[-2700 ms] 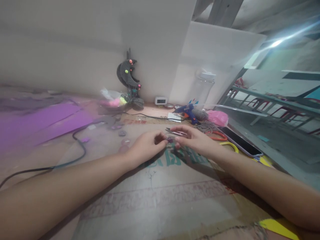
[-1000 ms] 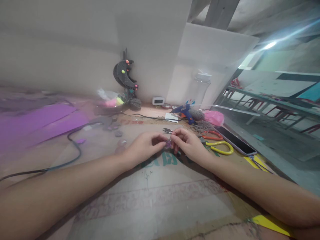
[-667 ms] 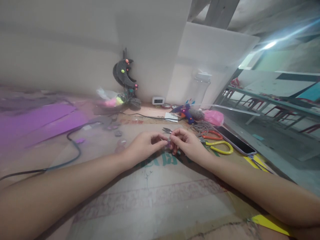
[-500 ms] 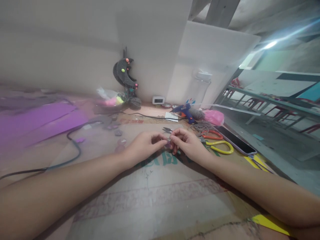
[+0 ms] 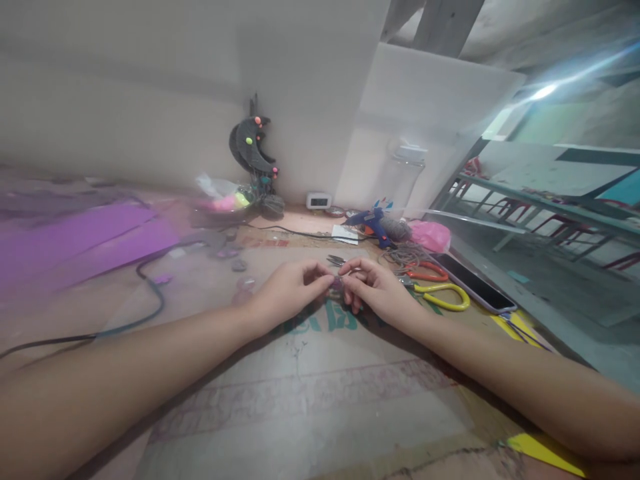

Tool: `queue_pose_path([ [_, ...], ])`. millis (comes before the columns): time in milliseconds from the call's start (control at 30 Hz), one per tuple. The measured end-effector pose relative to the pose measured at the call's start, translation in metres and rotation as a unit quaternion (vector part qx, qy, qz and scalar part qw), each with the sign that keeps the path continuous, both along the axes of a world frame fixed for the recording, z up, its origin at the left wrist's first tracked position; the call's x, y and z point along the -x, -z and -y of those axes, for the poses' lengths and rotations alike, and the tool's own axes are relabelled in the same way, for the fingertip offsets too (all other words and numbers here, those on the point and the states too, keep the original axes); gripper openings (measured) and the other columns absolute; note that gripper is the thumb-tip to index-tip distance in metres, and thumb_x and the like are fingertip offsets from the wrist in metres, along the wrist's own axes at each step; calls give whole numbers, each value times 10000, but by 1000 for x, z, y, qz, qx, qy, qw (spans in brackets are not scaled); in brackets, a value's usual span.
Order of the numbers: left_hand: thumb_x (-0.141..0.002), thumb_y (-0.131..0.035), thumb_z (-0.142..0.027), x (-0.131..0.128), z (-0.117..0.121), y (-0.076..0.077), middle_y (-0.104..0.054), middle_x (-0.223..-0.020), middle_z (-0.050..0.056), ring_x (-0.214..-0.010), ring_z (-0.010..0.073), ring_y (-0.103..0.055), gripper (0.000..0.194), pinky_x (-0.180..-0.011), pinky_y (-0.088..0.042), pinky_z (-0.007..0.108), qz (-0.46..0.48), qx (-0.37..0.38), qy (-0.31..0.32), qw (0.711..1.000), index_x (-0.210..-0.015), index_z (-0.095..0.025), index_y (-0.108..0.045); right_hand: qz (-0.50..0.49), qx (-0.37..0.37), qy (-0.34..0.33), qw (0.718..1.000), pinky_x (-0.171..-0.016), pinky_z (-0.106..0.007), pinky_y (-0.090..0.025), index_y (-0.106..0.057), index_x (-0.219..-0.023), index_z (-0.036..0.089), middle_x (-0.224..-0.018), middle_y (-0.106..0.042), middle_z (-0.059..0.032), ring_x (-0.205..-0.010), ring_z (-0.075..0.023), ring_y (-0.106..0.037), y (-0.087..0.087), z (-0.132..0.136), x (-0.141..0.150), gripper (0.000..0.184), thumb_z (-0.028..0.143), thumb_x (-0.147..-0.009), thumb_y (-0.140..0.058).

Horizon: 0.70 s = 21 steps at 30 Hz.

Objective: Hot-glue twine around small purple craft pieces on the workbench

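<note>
Both hands meet above the middle of the work surface. My left hand (image 5: pixel 295 293) pinches one side of a small purplish piece (image 5: pixel 339 284), thumb against fingertips. From the other side, my right hand (image 5: pixel 373 287) closes thumb and fingers on the same piece. It is too small and too covered by fingertips to name its kind. Just behind the fingertips lie the pointed metal blades (image 5: pixel 334 259) of a tool. To the right of my right hand rest scissors with yellow handles (image 5: pixel 455 297) and a tool with red-orange handles (image 5: pixel 433 270).
A blue glue gun (image 5: pixel 375 223), grey cord (image 5: pixel 400 257), pink bag (image 5: pixel 430 235) and phone (image 5: pixel 473 283) lie at the right. A dark crescent ornament (image 5: pixel 250 147) stands by the wall. Purple sheets (image 5: pixel 100 237) and a black cable (image 5: pixel 160 303) are at the left.
The view has shifted very slightly. My fingers have drawn a little closer around the small piece; both hands stay in the same place.
</note>
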<state>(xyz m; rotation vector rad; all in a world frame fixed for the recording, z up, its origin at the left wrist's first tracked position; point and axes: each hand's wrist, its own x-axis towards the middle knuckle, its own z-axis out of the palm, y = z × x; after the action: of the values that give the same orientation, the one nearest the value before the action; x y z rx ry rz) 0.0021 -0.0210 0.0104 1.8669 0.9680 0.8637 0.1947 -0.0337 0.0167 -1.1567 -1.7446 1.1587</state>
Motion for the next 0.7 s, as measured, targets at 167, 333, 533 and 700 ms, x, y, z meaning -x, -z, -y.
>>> queue_pose_path([
  [167,-879,-493,-398,1,0,-2,-627,-671,-5,-579,120,-536,254,-541,-400,213,-2,-17,2,1000,-884,-180,-622,-33,58,-31,997,-409,-182,-415,-491,-1019,199,-549,-586,62,-395,-83,-506,-1,2,2,270,380,-846,-591],
  [333,-882,-501,-383,1,1,-3,-629,-688,-3,-585,119,-535,244,-540,-397,212,4,-16,-1,1000,-913,-173,-622,-54,80,-45,994,-391,-174,-399,-484,-1041,200,-537,-588,64,-383,-84,-506,-2,3,3,327,414,-832,-616],
  [533,-886,-500,-386,1,2,-2,-626,-685,-9,-584,113,-538,243,-562,-407,212,11,-13,13,1000,-882,-173,-617,-52,74,-19,996,-375,-171,-400,-503,-951,192,-512,-570,68,-365,-78,-495,-2,4,5,312,457,-821,-606],
  [700,-874,-528,-389,0,-1,2,-623,-710,-6,-630,118,-555,239,-580,-417,212,27,1,28,999,-865,-166,-614,-37,57,-7,998,-358,-160,-374,-493,-883,190,-508,-567,68,-361,-71,-488,0,4,4,313,477,-819,-600],
])
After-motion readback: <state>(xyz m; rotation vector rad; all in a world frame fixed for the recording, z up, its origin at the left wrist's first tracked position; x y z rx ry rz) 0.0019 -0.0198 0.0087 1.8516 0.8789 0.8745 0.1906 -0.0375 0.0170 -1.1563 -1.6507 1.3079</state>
